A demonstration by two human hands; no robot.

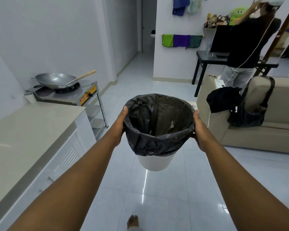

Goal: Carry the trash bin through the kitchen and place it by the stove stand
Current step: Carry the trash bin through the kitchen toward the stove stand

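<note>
Your left hand (119, 125) and right hand (200, 129) are bare. Your forearms show no sleeves. Your foot (132, 221) is bare too.

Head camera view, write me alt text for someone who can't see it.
Both bare hands, left hand and right hand, hold a white trash bin lined with a black bag above a glossy tiled floor. Ahead on the left, a stove stand carries a wok; a beige sofa stands on the right.

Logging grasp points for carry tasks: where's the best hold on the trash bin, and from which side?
Grip the trash bin at its rim, opposite sides, as the left hand and right hand do now. It tapers downward and the black liner looks slippery, so the wide rim stops slipping.
</note>
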